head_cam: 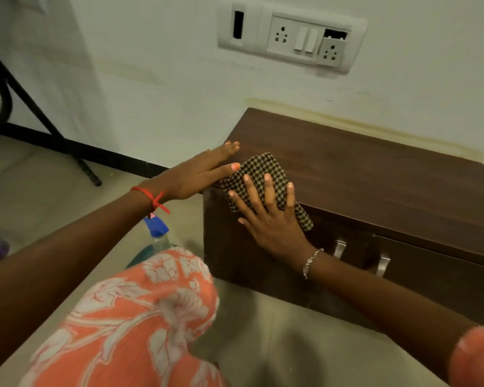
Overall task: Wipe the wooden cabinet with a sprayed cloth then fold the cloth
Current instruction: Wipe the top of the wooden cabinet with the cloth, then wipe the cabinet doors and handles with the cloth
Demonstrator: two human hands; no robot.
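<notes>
A low dark wooden cabinet (pixel 375 174) stands against the white wall. A brown-and-beige checked cloth (pixel 263 169) lies over its front left top edge and hangs a little down the front. My right hand (pixel 268 216) presses flat on the cloth with fingers spread. My left hand (pixel 199 171) rests flat on the cabinet's left corner, fingers straight, its thumb touching the cloth's left edge. A spray bottle with a blue nozzle (pixel 157 230) stands on the floor by my knee, partly hidden behind my left arm.
Two metal handles (pixel 361 255) sit on the cabinet front. A socket and switch panel (pixel 291 37) is on the wall above. Black metal legs (pixel 39 118) stand at the left on the tiled floor. My orange floral knee (pixel 140 317) fills the foreground.
</notes>
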